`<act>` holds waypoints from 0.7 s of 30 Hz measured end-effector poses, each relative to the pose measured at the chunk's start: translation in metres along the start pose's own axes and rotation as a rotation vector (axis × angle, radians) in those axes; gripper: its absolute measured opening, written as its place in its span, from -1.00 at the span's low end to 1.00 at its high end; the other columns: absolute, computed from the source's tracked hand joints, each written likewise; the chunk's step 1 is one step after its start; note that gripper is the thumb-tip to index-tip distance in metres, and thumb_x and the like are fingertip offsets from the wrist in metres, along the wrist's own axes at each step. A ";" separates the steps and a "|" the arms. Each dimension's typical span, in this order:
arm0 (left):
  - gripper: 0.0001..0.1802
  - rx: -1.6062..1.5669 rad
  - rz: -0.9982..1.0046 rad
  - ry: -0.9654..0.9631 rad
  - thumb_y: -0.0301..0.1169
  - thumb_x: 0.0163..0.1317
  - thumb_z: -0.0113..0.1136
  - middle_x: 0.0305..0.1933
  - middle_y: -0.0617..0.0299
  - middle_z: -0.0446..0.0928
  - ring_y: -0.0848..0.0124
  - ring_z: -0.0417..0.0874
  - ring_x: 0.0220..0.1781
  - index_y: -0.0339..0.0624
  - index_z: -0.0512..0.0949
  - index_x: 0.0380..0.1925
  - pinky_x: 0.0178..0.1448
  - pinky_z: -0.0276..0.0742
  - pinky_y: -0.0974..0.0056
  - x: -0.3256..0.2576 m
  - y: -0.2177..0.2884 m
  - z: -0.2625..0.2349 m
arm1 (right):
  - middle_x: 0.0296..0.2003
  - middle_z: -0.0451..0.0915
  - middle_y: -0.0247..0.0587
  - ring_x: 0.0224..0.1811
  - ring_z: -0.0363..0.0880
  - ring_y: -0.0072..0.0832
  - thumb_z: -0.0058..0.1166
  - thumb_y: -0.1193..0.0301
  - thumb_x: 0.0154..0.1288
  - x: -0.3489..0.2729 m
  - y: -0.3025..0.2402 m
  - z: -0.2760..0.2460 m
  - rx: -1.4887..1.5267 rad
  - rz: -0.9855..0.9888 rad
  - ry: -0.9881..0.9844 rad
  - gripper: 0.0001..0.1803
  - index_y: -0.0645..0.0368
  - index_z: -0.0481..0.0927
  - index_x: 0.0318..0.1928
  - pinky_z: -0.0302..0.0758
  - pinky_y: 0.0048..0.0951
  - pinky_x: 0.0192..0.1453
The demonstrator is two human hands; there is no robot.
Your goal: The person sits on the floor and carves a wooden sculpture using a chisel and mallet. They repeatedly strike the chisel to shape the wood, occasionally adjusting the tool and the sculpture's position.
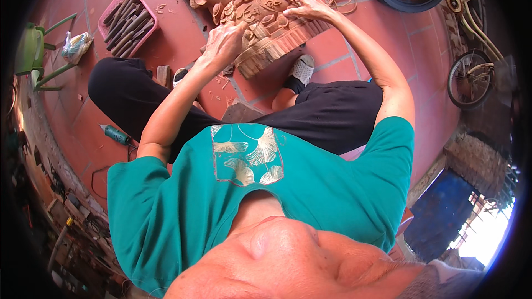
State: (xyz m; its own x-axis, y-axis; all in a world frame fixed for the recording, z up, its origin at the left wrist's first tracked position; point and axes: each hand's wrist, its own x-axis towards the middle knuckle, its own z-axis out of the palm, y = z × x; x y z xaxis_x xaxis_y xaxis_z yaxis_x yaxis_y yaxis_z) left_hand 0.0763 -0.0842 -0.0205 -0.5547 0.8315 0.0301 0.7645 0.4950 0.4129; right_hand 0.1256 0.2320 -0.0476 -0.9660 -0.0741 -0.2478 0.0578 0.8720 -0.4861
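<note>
The reddish-brown carved wooden sculpture [260,16] lies on the floor at 12 o'clock; the left hand [224,41] and the right hand [307,5] rest apart on it, fingers curled.

Open-air woodcarving workshop, red tiled floor [166,50] strewn with wood chips, pink tray of chisels [128,20], large carved wooden figure [255,11], power tool [115,134], bicycles [471,77] parked alongside.

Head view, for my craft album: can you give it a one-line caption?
Seated on red tiles, both hands, left hand and right hand, rest on a wood carving beside a pink tray of chisels.
</note>
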 end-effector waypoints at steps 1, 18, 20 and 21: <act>-0.88 0.009 0.012 -0.002 -0.41 0.28 0.06 -0.32 -0.11 0.59 -0.05 0.66 -0.22 -0.23 0.51 -0.31 -0.19 0.55 -0.05 -0.001 -0.001 -0.003 | 0.18 0.48 0.06 0.26 0.42 -0.07 0.19 -0.17 0.14 0.000 0.000 0.001 -0.005 0.003 0.002 -0.15 0.12 0.35 0.29 0.36 -0.12 0.31; -0.85 -0.088 0.049 0.010 -0.39 0.29 0.11 -0.25 -0.06 0.61 -0.04 0.66 -0.21 -0.11 0.56 -0.17 -0.18 0.57 -0.02 0.001 -0.005 -0.002 | 0.16 0.48 0.07 0.25 0.44 -0.08 0.18 -0.14 0.20 -0.001 -0.003 -0.003 -0.015 -0.016 -0.015 -0.19 0.09 0.33 0.30 0.37 -0.16 0.30; -0.87 -0.076 0.022 0.013 -0.39 0.29 0.10 -0.26 -0.07 0.61 -0.04 0.67 -0.21 -0.13 0.56 -0.20 -0.18 0.56 -0.04 0.000 -0.006 0.004 | 0.16 0.48 0.07 0.26 0.43 -0.09 0.18 -0.15 0.19 -0.001 -0.005 -0.005 -0.027 -0.009 -0.033 -0.19 0.09 0.33 0.30 0.37 -0.17 0.31; -0.87 -0.071 0.018 0.014 -0.38 0.30 0.09 -0.27 -0.07 0.61 -0.04 0.67 -0.21 -0.14 0.55 -0.22 -0.19 0.56 -0.04 -0.001 -0.007 0.005 | 0.17 0.48 0.07 0.26 0.43 -0.09 0.18 -0.16 0.17 -0.002 -0.004 -0.004 -0.021 -0.010 -0.025 -0.17 0.11 0.34 0.29 0.36 -0.16 0.31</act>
State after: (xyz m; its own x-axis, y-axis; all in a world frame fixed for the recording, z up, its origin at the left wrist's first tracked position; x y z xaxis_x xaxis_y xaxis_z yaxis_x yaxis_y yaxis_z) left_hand 0.0730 -0.0869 -0.0282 -0.5458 0.8364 0.0511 0.7495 0.4600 0.4760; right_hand 0.1262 0.2307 -0.0417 -0.9598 -0.0949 -0.2640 0.0423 0.8812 -0.4708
